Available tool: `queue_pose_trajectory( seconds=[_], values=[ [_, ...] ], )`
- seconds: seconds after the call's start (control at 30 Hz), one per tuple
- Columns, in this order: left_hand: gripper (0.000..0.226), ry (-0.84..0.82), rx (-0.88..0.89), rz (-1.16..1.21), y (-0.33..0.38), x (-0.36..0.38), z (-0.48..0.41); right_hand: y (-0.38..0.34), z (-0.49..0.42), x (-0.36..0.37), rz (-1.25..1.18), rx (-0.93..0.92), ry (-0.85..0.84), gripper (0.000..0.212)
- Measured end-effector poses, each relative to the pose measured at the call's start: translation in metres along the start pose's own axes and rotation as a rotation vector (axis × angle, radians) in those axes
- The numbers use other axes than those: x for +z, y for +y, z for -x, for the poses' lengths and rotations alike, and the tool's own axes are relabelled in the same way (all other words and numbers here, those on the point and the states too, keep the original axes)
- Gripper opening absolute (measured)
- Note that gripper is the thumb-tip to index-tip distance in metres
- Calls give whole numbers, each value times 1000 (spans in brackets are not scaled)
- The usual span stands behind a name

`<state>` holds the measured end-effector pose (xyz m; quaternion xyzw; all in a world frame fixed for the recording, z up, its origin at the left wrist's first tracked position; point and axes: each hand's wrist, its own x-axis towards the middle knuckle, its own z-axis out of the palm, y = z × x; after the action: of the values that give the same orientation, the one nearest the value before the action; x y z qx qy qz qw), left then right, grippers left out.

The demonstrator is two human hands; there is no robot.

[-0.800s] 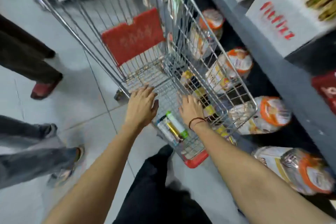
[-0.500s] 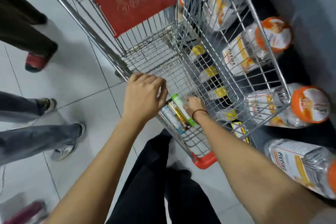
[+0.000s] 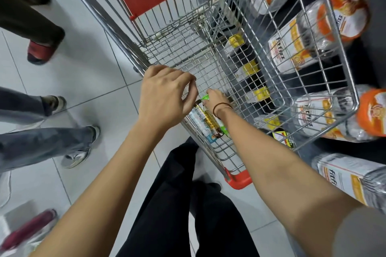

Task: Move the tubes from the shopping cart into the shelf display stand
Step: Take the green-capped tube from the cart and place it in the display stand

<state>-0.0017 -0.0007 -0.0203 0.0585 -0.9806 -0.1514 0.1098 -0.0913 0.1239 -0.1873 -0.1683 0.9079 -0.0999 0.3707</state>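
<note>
Down on wire shopping cart [image 3: 240, 81] floor: slim green, gold and white tubes [image 3: 205, 120], none moved yet. Right hand [image 3: 216, 99] fingers closing on green-capped tube; left hand [image 3: 167, 94] loosely curled, empty. Display stand unseen.

Tubes [image 3: 205, 123] half hidden behind hands [image 3: 167, 94]

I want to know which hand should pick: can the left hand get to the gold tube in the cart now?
Probably yes. The left hand hovers just above the gold tube, inside the open-topped cart; only the right hand, at the tubes' far ends, crowds it.
</note>
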Motion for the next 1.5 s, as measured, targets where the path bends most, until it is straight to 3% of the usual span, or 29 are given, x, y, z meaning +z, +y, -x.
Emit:
queue_pose_trajectory(
  seconds=[0.43, 0.6, 0.77, 0.87, 1.23, 1.37, 1.5],
  values=[
    [33, -113, -22, -54, 4, -9, 2, 35, 90, -92, -188, 82, 187, 40],
    [35, -142, -16, -45, 10, -13, 3, 46, 153, -152, -408, 73, 389, 35],
    [15, -128, -24, -53, 17, -11, 5, 60, 225, -206, -444, 22, 610, 39],
    [19, -158, -4, -2, 38, -8, -3, 71, 266, -232, -441, 6, 747, 37],
    [36, -100, 690, 333, 260, -11, -77, 121, 419, -274, -496, 77, 1147, 34],
    [40, -156, 879, 345, 319, -3, -71, 143, 456, -272, -435, 167, 1182, 35],
    [47, -240, 964, 310, 343, 7, -58, 158, 484, -268, -469, 242, 1197, 23]
  ],
)
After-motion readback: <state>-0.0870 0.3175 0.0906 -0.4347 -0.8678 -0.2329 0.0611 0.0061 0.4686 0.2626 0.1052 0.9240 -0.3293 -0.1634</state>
